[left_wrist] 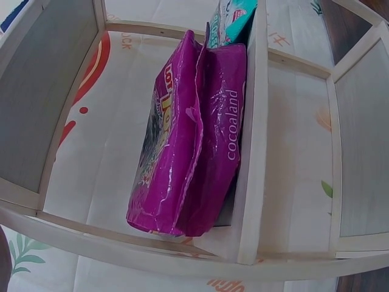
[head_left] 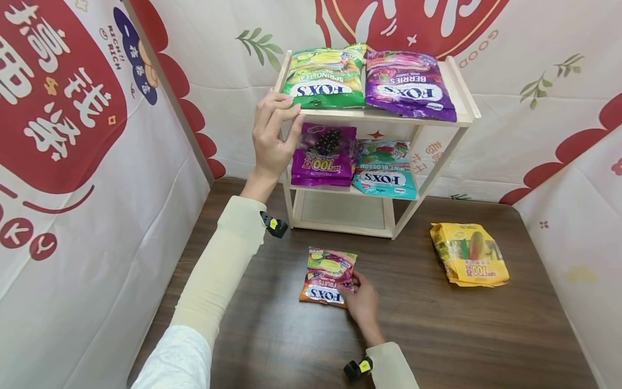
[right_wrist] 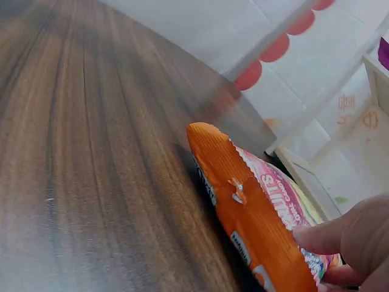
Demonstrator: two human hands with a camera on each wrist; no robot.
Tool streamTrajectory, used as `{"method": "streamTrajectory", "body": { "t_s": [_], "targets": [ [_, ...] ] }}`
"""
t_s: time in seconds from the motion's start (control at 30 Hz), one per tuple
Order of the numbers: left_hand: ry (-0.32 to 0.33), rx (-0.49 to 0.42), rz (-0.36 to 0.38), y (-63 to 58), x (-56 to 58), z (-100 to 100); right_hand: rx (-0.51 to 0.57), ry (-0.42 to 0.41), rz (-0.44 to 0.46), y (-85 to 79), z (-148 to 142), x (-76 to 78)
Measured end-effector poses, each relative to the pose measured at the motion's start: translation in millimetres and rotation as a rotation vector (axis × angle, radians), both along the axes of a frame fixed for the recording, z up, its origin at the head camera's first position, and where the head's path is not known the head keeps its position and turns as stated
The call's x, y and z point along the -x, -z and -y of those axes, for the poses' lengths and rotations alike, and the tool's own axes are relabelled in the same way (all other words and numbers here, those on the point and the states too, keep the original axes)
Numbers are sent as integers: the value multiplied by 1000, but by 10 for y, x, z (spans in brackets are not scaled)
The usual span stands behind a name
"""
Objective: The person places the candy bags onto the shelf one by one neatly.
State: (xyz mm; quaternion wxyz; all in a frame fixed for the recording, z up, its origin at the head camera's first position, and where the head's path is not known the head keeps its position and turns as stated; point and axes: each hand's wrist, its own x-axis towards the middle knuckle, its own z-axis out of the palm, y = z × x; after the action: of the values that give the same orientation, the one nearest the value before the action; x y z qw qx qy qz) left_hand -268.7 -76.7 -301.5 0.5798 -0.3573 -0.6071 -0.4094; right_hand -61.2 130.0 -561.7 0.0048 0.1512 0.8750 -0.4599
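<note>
My left hand [head_left: 274,129] is at the top left corner of a small wooden shelf [head_left: 335,114], fingers bent over the top board's edge beside a green Spring Tea candy bag [head_left: 325,75]. Its thumb lies at the board's front. Only a sliver of that hand shows in the left wrist view. On the table below, my right hand [head_left: 362,302] pinches the right edge of an orange and pink Fruits candy bag [head_left: 328,275]. Thumb and fingers are on the bag [right_wrist: 255,207] in the right wrist view; part of it is hidden behind them.
A purple Berries bag [head_left: 410,84] lies on the top board. The middle board carries a purple cocoaland bag [head_left: 323,156] and a teal Mint Blossom bag [head_left: 385,168]. To the right, a yellow bag [head_left: 468,254] rests on the brown table [head_left: 272,335]. Printed cloth walls [head_left: 233,135] enclose the table.
</note>
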Motion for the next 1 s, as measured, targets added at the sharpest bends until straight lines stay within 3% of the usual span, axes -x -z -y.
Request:
{"method": "streamTrajectory", "body": {
  "t_s": [0.3, 0.63, 1.0],
  "targets": [
    [-5, 1, 7, 19, -4, -15, -54, 21, -32, 51, 32, 94],
    [-5, 0, 5, -1, -10, -7, 121, 114, -4, 99, -18, 156],
    [-3, 0, 5, -3, -17, -13, 148, 183, -51, 122, -5, 107]
  ]
}}
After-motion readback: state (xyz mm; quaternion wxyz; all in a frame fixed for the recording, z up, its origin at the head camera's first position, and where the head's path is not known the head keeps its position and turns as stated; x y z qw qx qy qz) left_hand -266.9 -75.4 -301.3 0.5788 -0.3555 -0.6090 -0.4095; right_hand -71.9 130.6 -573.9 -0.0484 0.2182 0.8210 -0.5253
